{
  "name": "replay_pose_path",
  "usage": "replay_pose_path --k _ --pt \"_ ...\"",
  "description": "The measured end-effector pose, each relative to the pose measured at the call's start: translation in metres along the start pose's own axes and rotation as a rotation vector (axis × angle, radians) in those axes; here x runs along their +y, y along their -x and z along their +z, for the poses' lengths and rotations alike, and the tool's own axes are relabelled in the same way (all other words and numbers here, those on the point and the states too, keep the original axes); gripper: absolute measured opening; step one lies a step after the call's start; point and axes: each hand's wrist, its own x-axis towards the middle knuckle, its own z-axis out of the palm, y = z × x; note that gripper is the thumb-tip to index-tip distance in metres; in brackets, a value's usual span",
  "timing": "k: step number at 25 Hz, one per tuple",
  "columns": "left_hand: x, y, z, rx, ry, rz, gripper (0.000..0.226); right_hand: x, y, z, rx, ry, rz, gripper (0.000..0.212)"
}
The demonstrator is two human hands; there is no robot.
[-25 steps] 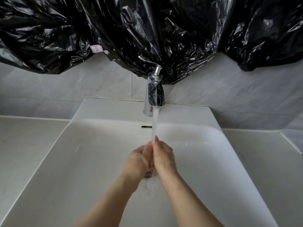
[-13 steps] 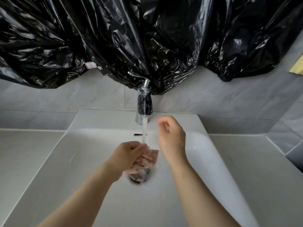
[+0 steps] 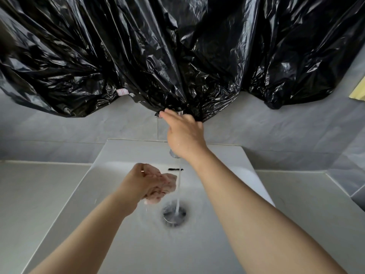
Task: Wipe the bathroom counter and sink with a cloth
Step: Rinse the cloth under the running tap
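Shut-off reach: right hand (image 3: pixel 185 135) at tap lever (image 3: pixel 157 115), back edge of sink (image 3: pixel 118 153).
Fingers (image 3: pixel 167 114) straight on lever, probably to stop the stream (image 3: pixel 178 194); left hand (image 3: pixel 150 182) loosely cupped, empty, beside it.

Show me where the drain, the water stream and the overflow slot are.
drain (image 3: pixel 169 218), head view, metal rim beside the splash.
water stream (image 3: pixel 179 186), head view, midway down its fall.
overflow slot (image 3: pixel 174 169), head view, dark middle.

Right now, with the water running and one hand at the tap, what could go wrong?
1. The wet right hand reaches the tap lever right under the hanging black plastic; it might slip off the lever or snag the plastic.
2. The water runs straight onto the drain, so splashes may wet the counter.
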Motion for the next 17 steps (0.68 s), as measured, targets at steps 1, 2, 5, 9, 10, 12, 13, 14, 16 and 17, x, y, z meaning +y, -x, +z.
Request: replay_pose_path --k 1,2,5,9,10,12,13,14,16,17 --pt "0.001 0.001 -0.003 -0.04 0.071 -0.023 0.017 0.0 0.014 0.008 0.088 -0.027 -0.066 0.054" --pt "0.001 0.003 -0.007 -0.098 0.138 -0.047 0.015 -0.001 0.032 0.015 0.21 -0.096 -0.138 0.05" --pt "-0.005 0.005 -0.018 -0.267 0.255 -0.15 0.011 0.006 0.101 0.043 0.384 -0.222 -0.222 0.04" --pt "-0.014 0.017 -0.013 -0.56 0.303 -0.277 0.042 0.016 0.151 0.07 -0.153 -0.117 -0.051 0.077" --pt "-0.016 0.023 -0.007 -0.646 0.252 -0.276 0.043 0.016 0.154 0.07 -0.22 -0.148 -0.004 0.081" --pt "-0.018 0.03 0.009 -0.732 -0.061 -0.234 0.035 0.014 0.152 0.069 -0.223 -0.118 0.015 0.068" --pt "-0.019 0.031 0.017 -0.708 -0.283 -0.205 0.032 0.014 0.151 0.068 -0.223 -0.058 0.011 0.057" --pt "-0.018 0.032 0.024 -0.63 -0.534 -0.177 0.028 0.014 0.151 0.067 -0.229 -0.014 0.024 0.047" --pt "-0.014 0.034 0.034 -0.456 -0.924 -0.133 0.023 0.018 0.153 0.067 -0.256 -0.008 0.103 0.034" --pt "-0.012 0.035 0.037 -0.424 -1.012 -0.117 0.02 0.02 0.154 0.066 -0.267 -0.026 0.152 0.031"
